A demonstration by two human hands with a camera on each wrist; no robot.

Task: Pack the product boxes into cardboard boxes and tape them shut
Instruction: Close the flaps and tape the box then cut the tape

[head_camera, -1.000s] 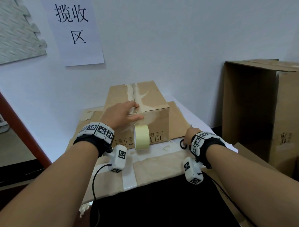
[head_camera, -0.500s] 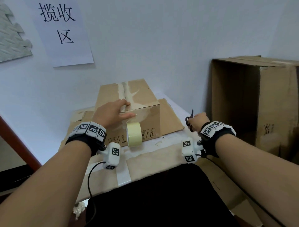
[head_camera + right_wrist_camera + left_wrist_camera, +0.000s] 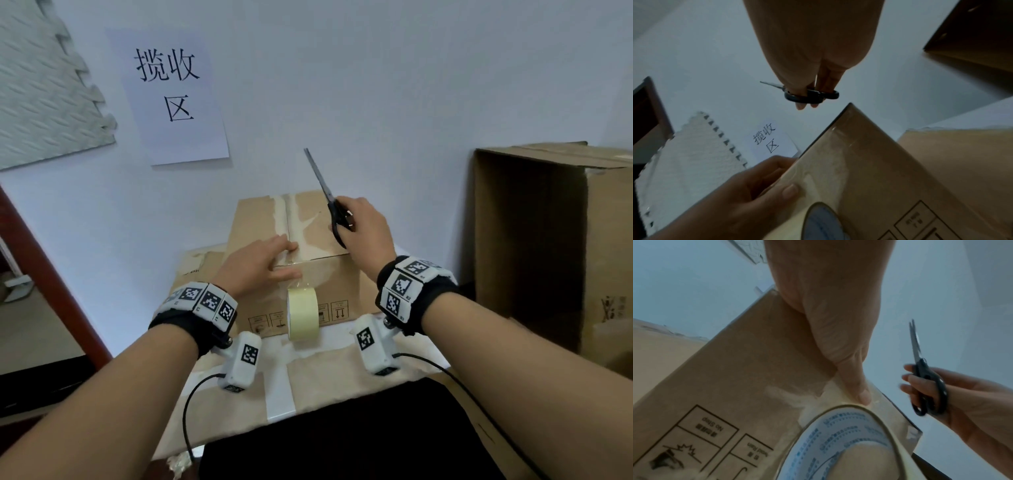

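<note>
A closed cardboard box [image 3: 263, 219] stands on the table against the wall, with tape along its top seam. My left hand [image 3: 260, 263] lies flat over its front top edge, thumb [image 3: 857, 386] pressing the tape strip onto the front face [image 3: 735, 369]. A yellowish tape roll [image 3: 302, 313] hangs from that strip in front of the box, and shows large in the left wrist view [image 3: 838, 443]. My right hand [image 3: 363, 229] is raised over the box's right side and grips black-handled scissors [image 3: 330, 198], blades closed and pointing up toward the wall. The scissors [image 3: 809, 95] sit on the fingers.
A large open cardboard carton [image 3: 555, 246] stands at the right. Flattened cardboard [image 3: 342, 373] covers the table under the box. A paper sign [image 3: 171, 92] and a foam mat [image 3: 41, 85] hang on the wall. A brown door frame [image 3: 44, 277] runs along the left.
My right hand lifted the scissors from the table at the right and carried them up and left, over the box. The left hand stayed on the box's front edge.
</note>
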